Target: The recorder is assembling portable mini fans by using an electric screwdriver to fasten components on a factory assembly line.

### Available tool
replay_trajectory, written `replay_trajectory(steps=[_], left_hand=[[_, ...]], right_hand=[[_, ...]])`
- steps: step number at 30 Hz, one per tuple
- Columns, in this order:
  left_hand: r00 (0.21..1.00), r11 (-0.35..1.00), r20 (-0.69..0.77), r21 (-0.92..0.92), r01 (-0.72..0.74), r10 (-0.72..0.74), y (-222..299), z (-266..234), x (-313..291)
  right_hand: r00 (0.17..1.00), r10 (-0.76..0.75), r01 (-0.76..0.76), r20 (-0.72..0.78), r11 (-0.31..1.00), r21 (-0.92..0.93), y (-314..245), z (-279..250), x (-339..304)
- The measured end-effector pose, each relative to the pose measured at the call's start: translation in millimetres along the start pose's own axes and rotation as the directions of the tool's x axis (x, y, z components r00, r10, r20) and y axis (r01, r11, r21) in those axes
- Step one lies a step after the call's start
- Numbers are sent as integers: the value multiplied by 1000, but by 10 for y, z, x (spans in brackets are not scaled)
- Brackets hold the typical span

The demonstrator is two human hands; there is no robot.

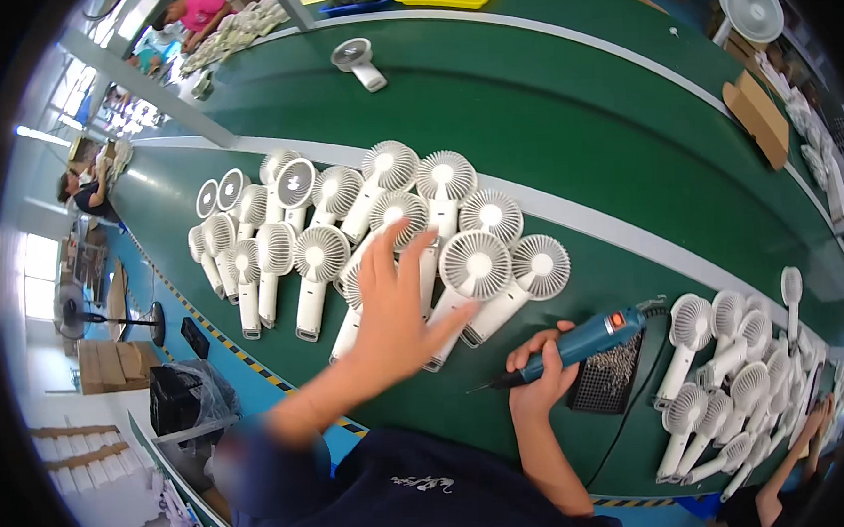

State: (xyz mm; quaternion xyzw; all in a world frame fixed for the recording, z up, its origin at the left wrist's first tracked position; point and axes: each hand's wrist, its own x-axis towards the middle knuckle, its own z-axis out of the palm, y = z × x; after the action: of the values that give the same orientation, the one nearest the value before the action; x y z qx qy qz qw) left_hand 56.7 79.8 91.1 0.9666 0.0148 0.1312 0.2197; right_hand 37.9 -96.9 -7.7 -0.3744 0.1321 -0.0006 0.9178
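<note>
My left hand (391, 312) reaches over a group of white handheld fans, its fingers spread and holding nothing. Right under it lie a fan (399, 213) and another fan (476, 264); I cannot tell whether my fingers touch them. My right hand (544, 369) is wrapped round a blue electric screwdriver (590, 336) with an orange switch. Its thin bit points left, and its cord runs from the back end. Beside that hand sits a black tray (598, 403) with many small screws in it.
More white fans (691, 322) are piled at the right, where another person's arm (788, 459) reaches in. A pale rail (609, 229) divides the green table from a green belt (547, 117). On the belt lies a lone fan (367, 73). Cardboard boxes (116, 366) stand at the left.
</note>
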Motion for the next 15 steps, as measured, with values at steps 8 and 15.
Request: replay_trajectory(steps=[8,15], left_hand=[[904,913,-127,-78,400,-407,-2149,281,2390],[870,848,35,246,469,-491,-2980,649,3110]], right_hand=[[995,-59,69,79,988,-134,66,55,-43],[999,-24,27,46,996,-84,94,16,-74]])
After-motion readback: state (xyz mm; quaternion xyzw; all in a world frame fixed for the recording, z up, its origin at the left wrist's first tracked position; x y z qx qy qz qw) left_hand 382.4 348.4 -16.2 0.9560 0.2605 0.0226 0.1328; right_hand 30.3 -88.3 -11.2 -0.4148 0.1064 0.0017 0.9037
